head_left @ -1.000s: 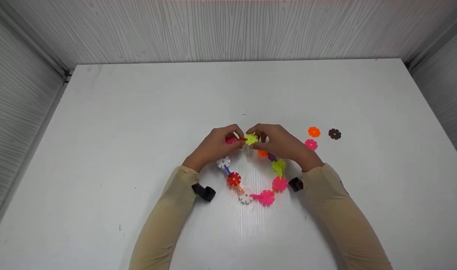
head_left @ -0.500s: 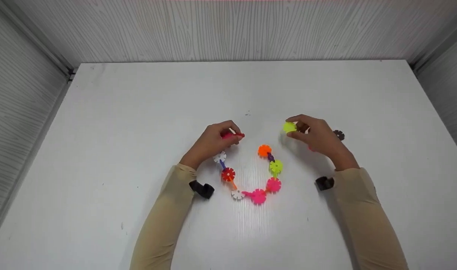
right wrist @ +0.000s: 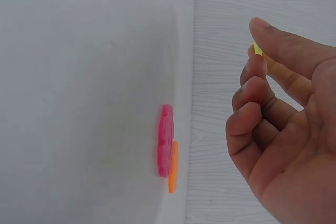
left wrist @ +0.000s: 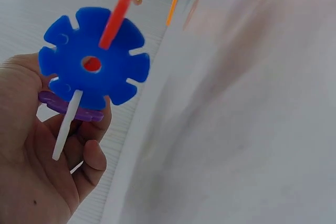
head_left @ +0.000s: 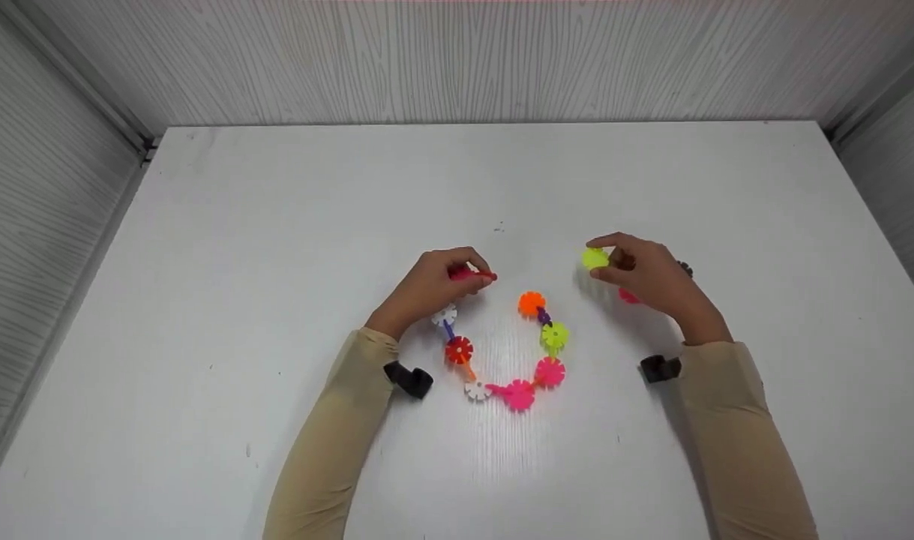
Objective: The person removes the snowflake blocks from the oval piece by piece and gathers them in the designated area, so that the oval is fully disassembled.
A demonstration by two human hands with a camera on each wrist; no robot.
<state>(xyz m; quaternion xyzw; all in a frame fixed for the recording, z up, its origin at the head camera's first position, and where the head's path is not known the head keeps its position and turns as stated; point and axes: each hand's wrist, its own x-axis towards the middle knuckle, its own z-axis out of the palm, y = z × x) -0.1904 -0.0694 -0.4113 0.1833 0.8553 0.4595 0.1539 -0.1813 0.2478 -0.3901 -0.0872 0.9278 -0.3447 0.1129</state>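
Notched plastic discs are slotted together into a chain (head_left: 555, 335) that curves in an open ring on the table. My left hand (head_left: 430, 289) pinches the chain's upper left end, where a pink disc (head_left: 462, 274) and a red disc (head_left: 489, 277) show between the fingers. In the left wrist view a blue disc (left wrist: 123, 72) with red and white pieces slotted in stands before that hand. To the right, apart from the chain, my right hand (head_left: 648, 274) pinches a loose yellow disc (head_left: 595, 259) between thumb and finger; only its edge shows in the right wrist view.
Below the right hand lie a pink disc (head_left: 629, 295) and a dark disc (head_left: 685, 268), both partly hidden by it. An orange disc (right wrist: 174, 169) lies beside the pink one in the right wrist view. Wood-grain panels (head_left: 471, 67) border the white table (head_left: 314, 195).
My right hand has moved right, away from the left hand, carrying the yellow disc off from the red disc at the chain's end. The left hand keeps its hold and has barely shifted.
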